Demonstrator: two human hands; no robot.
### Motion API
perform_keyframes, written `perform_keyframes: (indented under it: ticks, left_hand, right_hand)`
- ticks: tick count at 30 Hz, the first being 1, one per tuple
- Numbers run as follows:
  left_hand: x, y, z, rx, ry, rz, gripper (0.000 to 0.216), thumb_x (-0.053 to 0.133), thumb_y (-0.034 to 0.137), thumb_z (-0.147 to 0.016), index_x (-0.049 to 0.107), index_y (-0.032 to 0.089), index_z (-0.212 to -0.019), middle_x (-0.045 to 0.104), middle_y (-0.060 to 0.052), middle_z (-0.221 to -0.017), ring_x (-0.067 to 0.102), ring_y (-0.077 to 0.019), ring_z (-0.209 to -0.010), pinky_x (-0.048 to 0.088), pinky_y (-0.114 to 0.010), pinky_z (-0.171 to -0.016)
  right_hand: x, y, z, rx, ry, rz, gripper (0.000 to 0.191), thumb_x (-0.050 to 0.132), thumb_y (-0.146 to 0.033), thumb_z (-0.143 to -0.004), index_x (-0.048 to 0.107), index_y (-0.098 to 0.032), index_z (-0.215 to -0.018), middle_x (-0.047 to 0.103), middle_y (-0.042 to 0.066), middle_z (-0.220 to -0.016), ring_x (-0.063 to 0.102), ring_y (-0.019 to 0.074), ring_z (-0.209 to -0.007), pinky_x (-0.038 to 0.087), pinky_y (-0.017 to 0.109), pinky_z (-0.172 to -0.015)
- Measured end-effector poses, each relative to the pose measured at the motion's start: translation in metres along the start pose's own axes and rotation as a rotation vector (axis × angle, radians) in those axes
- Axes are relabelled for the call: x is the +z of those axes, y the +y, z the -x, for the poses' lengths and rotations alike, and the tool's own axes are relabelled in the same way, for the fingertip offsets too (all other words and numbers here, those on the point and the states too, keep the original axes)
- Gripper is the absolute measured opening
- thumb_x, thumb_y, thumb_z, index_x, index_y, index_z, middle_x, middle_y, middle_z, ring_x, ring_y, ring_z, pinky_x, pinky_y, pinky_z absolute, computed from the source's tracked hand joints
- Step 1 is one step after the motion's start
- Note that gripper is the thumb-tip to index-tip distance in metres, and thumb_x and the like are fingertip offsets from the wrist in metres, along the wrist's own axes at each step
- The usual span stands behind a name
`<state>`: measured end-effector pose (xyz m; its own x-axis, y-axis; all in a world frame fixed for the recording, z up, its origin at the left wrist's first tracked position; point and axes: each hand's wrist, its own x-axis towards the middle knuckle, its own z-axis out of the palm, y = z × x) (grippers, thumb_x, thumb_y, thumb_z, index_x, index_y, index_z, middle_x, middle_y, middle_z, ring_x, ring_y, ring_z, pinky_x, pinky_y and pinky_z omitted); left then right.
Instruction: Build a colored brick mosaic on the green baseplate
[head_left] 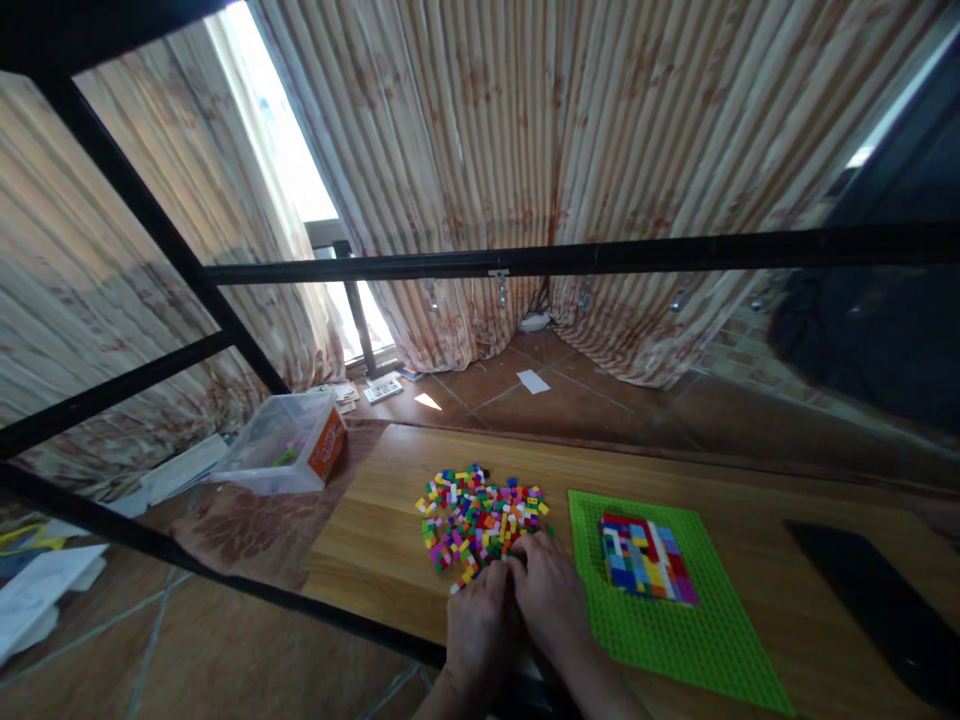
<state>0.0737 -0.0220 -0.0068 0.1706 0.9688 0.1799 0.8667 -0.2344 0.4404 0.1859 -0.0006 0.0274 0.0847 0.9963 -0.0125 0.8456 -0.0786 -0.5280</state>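
My left hand (481, 618) and my right hand (551, 592) meet at the near edge of a pile of loose toy bricks (480, 520). Both have their fingers curled in and touching each other. Whatever they hold, if anything, is hidden behind the knuckles. To the right of my right hand lies a green studded baseplate (645, 632). A multicoloured patch of joined bricks (649, 560) sits on its upper part, in red, blue, white, yellow and purple.
The wooden table (367, 530) carries all this, with a flat dark object (874, 600) at its right. Left of it stands a clear plastic box (281, 440) with an orange label. A black metal rail (420, 266) crosses in front of striped curtains (480, 130). Papers lie on the tiled floor.
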Motion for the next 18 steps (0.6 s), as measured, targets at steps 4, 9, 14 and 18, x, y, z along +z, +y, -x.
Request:
perform_keyframes:
  ticks: [4,9,14,18]
  left_hand:
    - [0.002,-0.002,0.0,-0.005,-0.017,0.011,0.021,0.04,0.013,-0.089,0.057,0.022,-0.084,0.071,-0.004,-0.074,0.069,-0.0183,-0.07,0.043,-0.024,-0.058]
    - [0.004,-0.004,-0.001,-0.037,-0.002,0.041,0.02,0.041,0.014,-0.087,0.057,0.024,-0.082,0.07,-0.003,-0.071,0.069,-0.0189,-0.069,0.043,-0.024,-0.057]
    - [-0.003,-0.001,0.002,-0.075,0.045,0.208,0.021,0.039,0.024,-0.091,0.058,0.025,-0.082,0.069,-0.003,-0.07,0.068,-0.0193,-0.067,0.044,-0.025,-0.059]
    - [-0.014,0.012,0.009,-0.128,0.114,0.5,0.03,0.038,0.042,-0.092,0.06,0.023,-0.098,0.07,-0.007,-0.083,0.067,-0.0215,-0.076,0.05,-0.029,-0.069]
  right_hand:
    - [0.001,0.0,0.001,0.0,0.015,-0.098,0.014,0.05,-0.013,-0.08,0.06,-0.021,-0.078,0.068,0.005,-0.085,0.061,0.0205,-0.085,0.04,0.03,-0.075]
    - [-0.002,-0.003,0.002,-0.002,0.067,-0.302,0.018,0.048,-0.012,-0.078,0.062,-0.022,-0.081,0.068,0.003,-0.085,0.064,0.0197,-0.082,0.044,0.029,-0.074]
    - [-0.013,0.002,0.014,-0.042,0.164,-0.555,0.028,0.044,-0.019,-0.082,0.069,-0.021,-0.094,0.069,0.007,-0.096,0.065,0.0197,-0.088,0.048,0.029,-0.079]
    - [-0.015,0.013,0.03,0.004,0.169,-0.726,0.024,0.054,-0.031,-0.078,0.073,-0.021,-0.09,0.072,0.007,-0.093,0.067,0.0219,-0.087,0.051,0.029,-0.078]
